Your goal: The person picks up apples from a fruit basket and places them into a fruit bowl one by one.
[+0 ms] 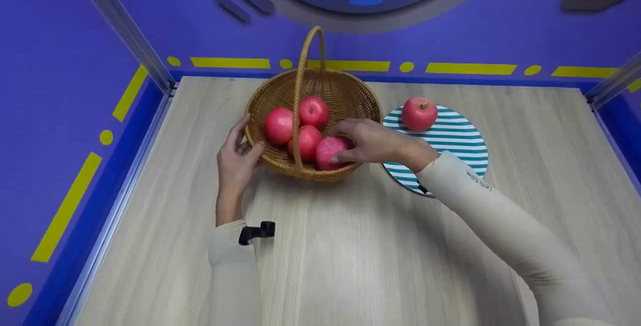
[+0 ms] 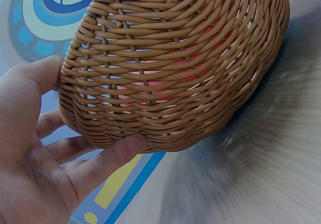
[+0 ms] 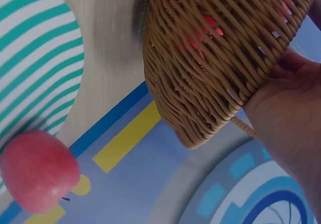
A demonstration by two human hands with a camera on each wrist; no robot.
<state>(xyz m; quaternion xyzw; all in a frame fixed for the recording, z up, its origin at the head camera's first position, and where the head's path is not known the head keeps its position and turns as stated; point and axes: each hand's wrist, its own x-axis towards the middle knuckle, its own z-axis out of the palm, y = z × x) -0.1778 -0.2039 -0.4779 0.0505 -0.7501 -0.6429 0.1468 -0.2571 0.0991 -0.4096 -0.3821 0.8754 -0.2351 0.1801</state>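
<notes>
A wicker basket [image 1: 345, 88] with an arched handle holds several red apples [image 1: 314, 111]. The left hand [image 1: 237, 158] grips the basket's left rim; in the left wrist view that hand [image 2: 45, 148] has its fingers and thumb against the woven side [image 2: 165, 68]. Reaching over the right rim, the right hand [image 1: 373, 141] holds a pinkish, streaked apple [image 1: 330, 152] low in the basket among the others. In the right wrist view the basket's side [image 3: 210, 63] hides the fingertips of the right hand [image 3: 293, 103].
Right of the basket lies a round green-and-white striped mat [image 1: 463, 140], with one red apple [image 1: 419, 114] on its upper left part. The wooden tabletop [image 1: 320, 256] is bordered by a purple wall [image 1: 165, 15] with yellow marks behind and at the left.
</notes>
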